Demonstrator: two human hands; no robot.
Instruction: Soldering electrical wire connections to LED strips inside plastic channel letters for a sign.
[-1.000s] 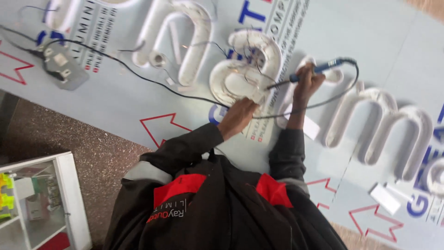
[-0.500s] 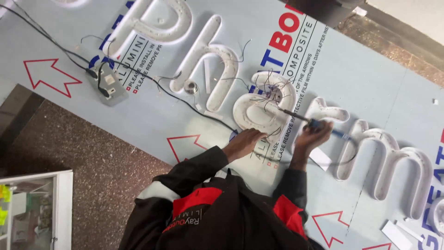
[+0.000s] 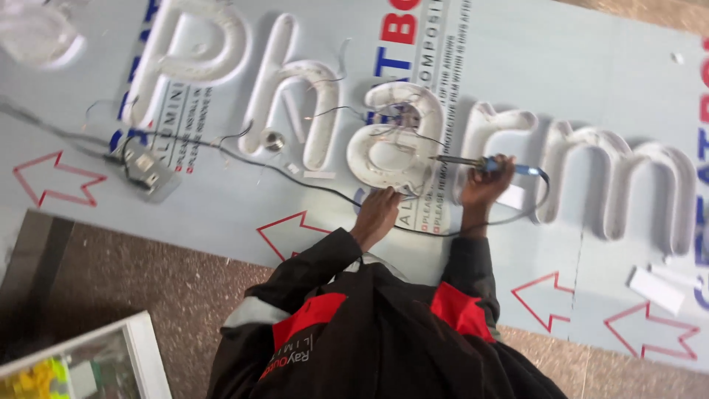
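Over the white letter point(image 3: 391, 140), right hand point(image 3: 484, 185) gripping soldering iron point(image 3: 480, 163) lying sideways, tip leftward, left hand point(image 3: 378, 214) resting flat.

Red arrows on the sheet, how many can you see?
4 arrows: one at far left, one by the left hand, two at lower right, past the right hand holding the soldering iron. The person's body may hide others.

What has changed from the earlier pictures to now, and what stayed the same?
The view has swung, so more of the white sign letters shows. The right hand still holds the blue-handled soldering iron, its tip now pointing at the round letter from the letter's right side. The left hand stays at that letter's lower edge. The black cable and the grey power box lie as before.
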